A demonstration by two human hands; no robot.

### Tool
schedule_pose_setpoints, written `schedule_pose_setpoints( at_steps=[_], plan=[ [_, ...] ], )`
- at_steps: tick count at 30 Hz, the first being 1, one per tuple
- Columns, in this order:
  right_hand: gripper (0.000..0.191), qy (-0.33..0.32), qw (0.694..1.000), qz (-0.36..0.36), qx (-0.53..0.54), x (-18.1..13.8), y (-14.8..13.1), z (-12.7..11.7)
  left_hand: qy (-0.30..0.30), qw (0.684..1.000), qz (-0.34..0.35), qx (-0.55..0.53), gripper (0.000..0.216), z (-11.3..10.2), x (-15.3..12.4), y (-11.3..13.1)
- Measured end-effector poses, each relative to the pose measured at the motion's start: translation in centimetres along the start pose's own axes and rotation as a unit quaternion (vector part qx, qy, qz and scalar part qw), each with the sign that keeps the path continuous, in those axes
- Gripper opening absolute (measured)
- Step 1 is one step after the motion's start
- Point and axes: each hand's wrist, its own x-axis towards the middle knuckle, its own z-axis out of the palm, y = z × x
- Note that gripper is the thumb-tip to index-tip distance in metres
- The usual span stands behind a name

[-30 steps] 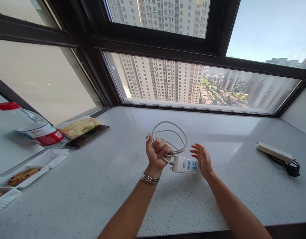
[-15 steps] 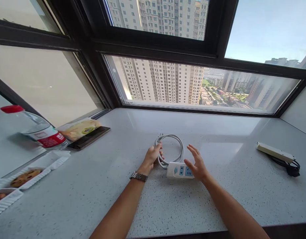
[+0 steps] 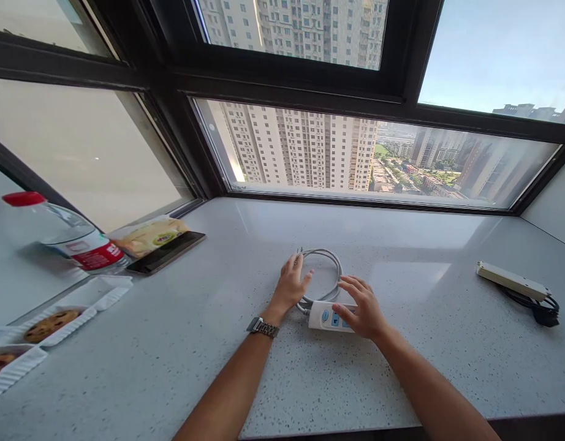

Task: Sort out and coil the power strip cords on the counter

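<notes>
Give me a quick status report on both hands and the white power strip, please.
Left hand open, at left of coiled cord; right hand open, over right end of white power strip; cream strip apart, far right.

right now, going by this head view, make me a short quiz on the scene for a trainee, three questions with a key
1. Multiple choice: which of these is partly hidden by the right hand?
A) the phone
B) the white power strip with blue sockets
C) the water bottle

2. True or false: the left hand is closed into a fist.

3. Count: how many cookies show at the left side of the picture?

Key:
1. B
2. False; the left hand is open, fingers extended
3. Two
</notes>
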Motion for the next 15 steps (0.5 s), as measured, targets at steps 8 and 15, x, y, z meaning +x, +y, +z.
schedule_pose_setpoints(
  at_steps=[8, 15],
  plan=[
    [0.05, -0.033, 0.994, -0.055, -0.085, -0.3, -2.5, 0.7, -0.078, 0.996, 0.016, 0.05, 0.078, -0.2, -0.7, 0.7],
    [0.044, -0.043, 0.994, -0.041, -0.087, -0.1, -1.8, 0.4, -0.135, 0.989, 0.046, 0.034, 0.087, -0.1, -0.7, 0.1]
  ],
)
